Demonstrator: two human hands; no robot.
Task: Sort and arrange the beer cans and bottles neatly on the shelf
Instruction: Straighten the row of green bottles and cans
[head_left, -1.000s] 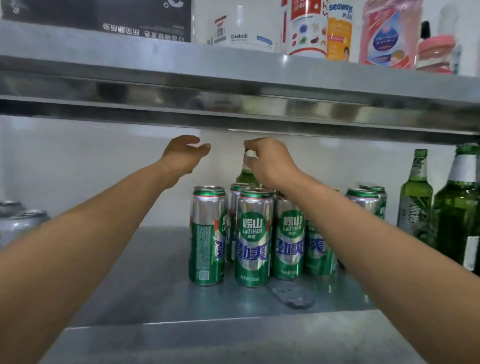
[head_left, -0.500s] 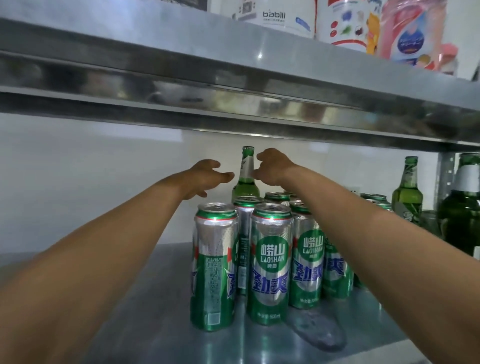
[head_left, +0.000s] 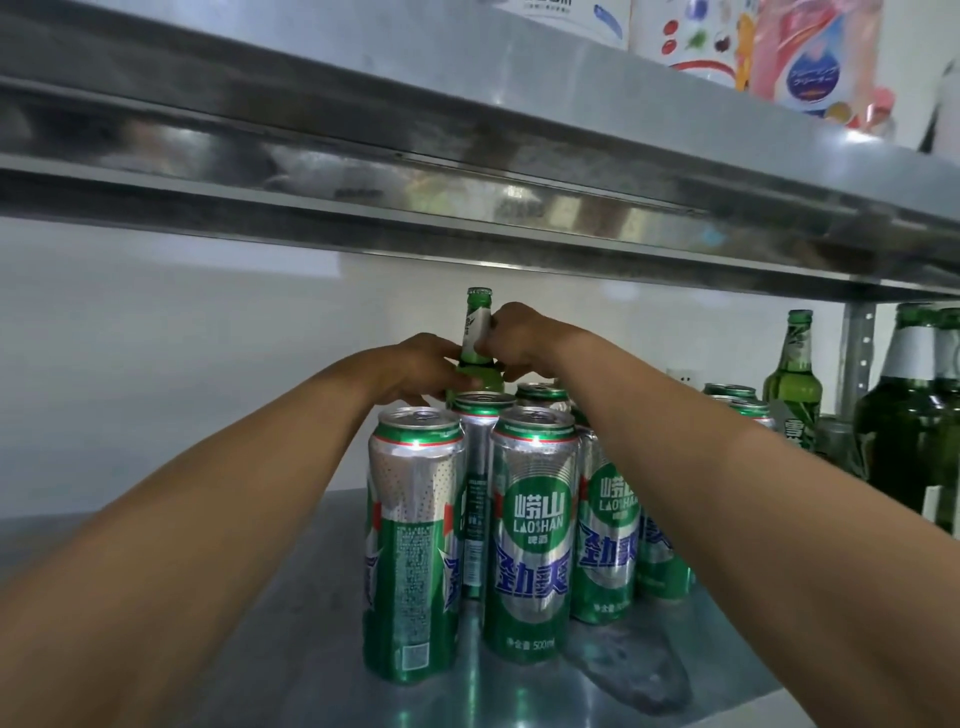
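A green beer bottle (head_left: 476, 332) stands upright at the back of the steel shelf (head_left: 291, 649), behind a cluster of several green and silver Laoshan cans (head_left: 532, 535). My left hand (head_left: 423, 371) grips the bottle's shoulder from the left. My right hand (head_left: 519, 340) grips its neck from the right. Both arms reach over the cans. The bottle's lower body is hidden behind the cans.
More green bottles (head_left: 792, 382) and dark ones (head_left: 906, 415) stand at the right, with further cans (head_left: 737, 397) in front of them. The upper shelf's steel edge (head_left: 467, 171) hangs low just above the bottle top. Packaged goods (head_left: 810, 57) sit on that upper shelf.
Both hands have closed in on the bottle: the left moved right onto its shoulder, the right came down round its neck. The camera has moved closer and lower.
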